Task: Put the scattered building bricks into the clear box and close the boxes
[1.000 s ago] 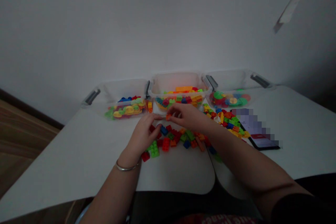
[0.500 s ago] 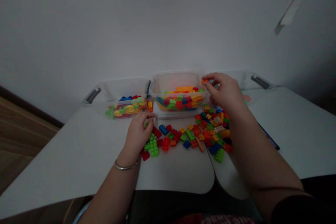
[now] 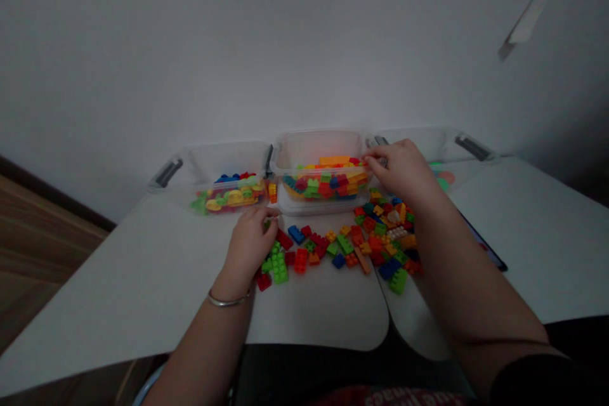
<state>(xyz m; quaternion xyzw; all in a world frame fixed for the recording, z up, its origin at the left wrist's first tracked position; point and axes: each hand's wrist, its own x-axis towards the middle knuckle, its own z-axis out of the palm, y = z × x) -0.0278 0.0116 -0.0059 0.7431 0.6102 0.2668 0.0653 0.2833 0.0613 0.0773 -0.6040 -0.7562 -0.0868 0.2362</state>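
Observation:
My left hand (image 3: pixel 252 238) rests on the table at the left end of a loose row of toy building bricks (image 3: pixel 345 244). Its fingers are curled and thumb and forefinger come close together; what lies between them is hidden. A light green brick (image 3: pixel 279 266) and a red brick (image 3: pixel 263 280) lie beside it. At the right rim of the middle clear plastic box (image 3: pixel 321 206), my right hand (image 3: pixel 397 168) has its fingertips pinched together. Whether a brick is still in that pinch I cannot make out. Mixed coloured bricks (image 3: pixel 326 184) partly fill this box.
A clear box (image 3: pixel 223 155) at the left holds yellow, green and blue pieces. Another clear box (image 3: pixel 428 139) stands at the right, partly behind my arm. A larger brick pile (image 3: pixel 392 235) lies below my right hand. A dark flat device (image 3: pixel 485 244) lies right of my forearm.
My right hand has moved slightly down to the middle box's right rim; the orange brick seen in its fingers no longer shows clearly. My left hand has barely moved.

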